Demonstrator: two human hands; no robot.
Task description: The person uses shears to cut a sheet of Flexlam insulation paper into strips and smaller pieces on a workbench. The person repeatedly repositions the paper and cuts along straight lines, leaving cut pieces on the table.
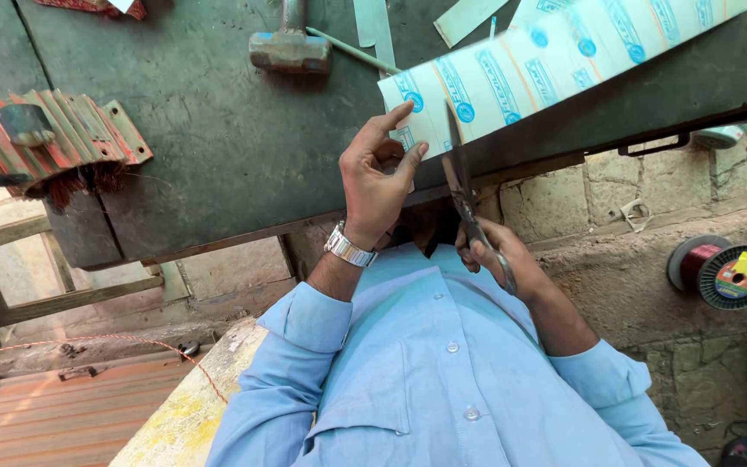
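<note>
Blue shirt (443,372), left fingers (388,121) pinching sheet (555,73), right fingers (488,251) gripping scissors (464,186), hammer (290,47) beyond

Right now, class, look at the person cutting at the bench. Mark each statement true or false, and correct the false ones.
1. The right hand holds scissors. True.
2. The left hand grips the hammer. False: it holds the white-and-blue sheet; the hammer lies alone on the table.
3. A watch is on the left wrist. True.
4. The wire spool sits on the table. False: it is off it, at the stone wall.
</note>
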